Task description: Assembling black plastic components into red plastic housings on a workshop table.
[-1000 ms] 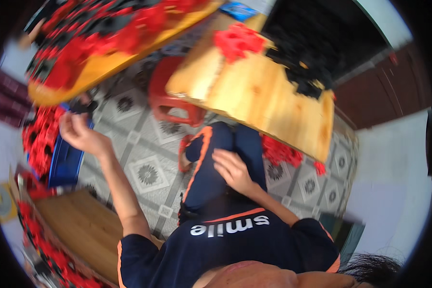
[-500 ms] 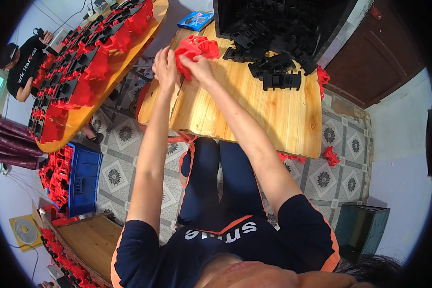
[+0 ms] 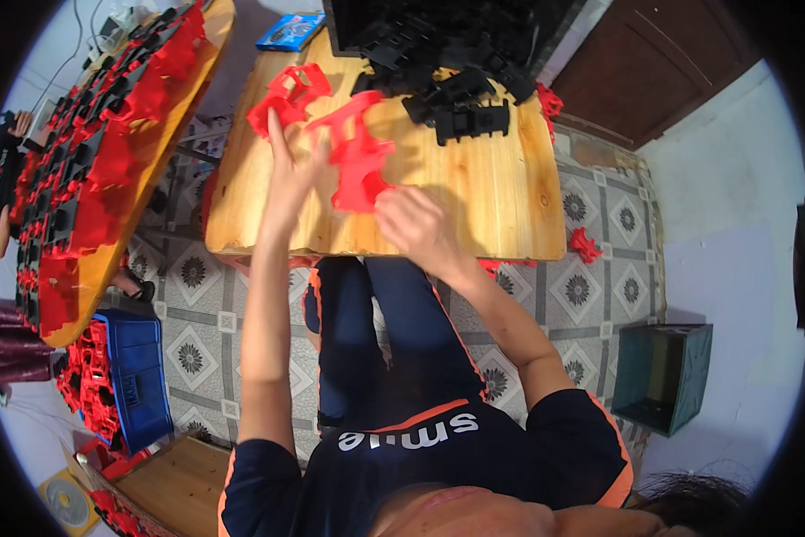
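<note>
Over the wooden table, my right hand (image 3: pixel 413 225) grips the lower right corner of a red plastic frame (image 3: pixel 359 174), closed on it between thumb and fingers. The frame is blurred and its upper end slants to the left. My left hand (image 3: pixel 291 170) has its fingers apart, between this frame and a second red plastic part (image 3: pixel 300 85) farther back. One finger reaches the near edge of that second part; whether it touches is unclear. Black plastic brackets (image 3: pixel 471 122) lie in a loose heap beyond my right hand.
A large black bin (image 3: pixel 559 27) spills brackets onto the wooden table (image 3: pixel 501 210). A blue flat package (image 3: pixel 290 32) lies at the back left. At left stand another table (image 3: pixel 107 277) covered in red and black parts, a co-worker (image 3: pixel 0 192) and a blue crate (image 3: pixel 138 376).
My hands have moved apart, the right one toward me with a red frame. A second red part now shows beside it on the table. The view has shifted.
</note>
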Motion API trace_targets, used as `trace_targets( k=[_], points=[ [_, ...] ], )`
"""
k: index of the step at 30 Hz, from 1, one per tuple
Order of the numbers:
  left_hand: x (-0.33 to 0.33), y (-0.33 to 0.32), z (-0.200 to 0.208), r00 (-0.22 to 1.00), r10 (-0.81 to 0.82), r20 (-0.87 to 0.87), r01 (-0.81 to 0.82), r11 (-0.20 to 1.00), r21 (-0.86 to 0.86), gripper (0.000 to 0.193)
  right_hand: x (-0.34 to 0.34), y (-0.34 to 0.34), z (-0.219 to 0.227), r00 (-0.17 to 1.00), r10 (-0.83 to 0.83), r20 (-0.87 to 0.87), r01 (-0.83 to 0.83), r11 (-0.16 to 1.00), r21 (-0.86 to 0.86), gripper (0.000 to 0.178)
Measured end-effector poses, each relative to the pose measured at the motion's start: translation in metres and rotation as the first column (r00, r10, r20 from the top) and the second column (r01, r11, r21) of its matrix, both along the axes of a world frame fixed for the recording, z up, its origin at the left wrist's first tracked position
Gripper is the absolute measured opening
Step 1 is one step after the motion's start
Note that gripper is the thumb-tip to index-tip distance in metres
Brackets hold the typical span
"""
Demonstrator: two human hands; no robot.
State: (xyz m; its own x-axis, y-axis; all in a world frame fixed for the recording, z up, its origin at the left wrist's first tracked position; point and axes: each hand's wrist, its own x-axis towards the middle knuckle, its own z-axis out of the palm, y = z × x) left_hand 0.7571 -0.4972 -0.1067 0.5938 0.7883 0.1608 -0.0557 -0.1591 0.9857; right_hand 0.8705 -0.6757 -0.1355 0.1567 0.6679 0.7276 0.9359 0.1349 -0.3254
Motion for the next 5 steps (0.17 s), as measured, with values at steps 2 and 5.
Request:
trace_targets(
  k=[2,5],
  points=[
    [-0.02,-0.057,-0.006,0.977,-0.068,0.202,0.104,0.98,-0.172,0.104,-0.008,-0.015,0.015,0.961,0.071,0.266,-0.073,0.997,-0.004,0.017],
    [-0.034,-0.087,-0.028,0.934,-0.01,0.358,0.164,0.9,-0.404,0.101,-0.004,-0.027,0.021,0.899,0.43,0.084,-0.405,0.889,-0.214,0.023]
  ],
)
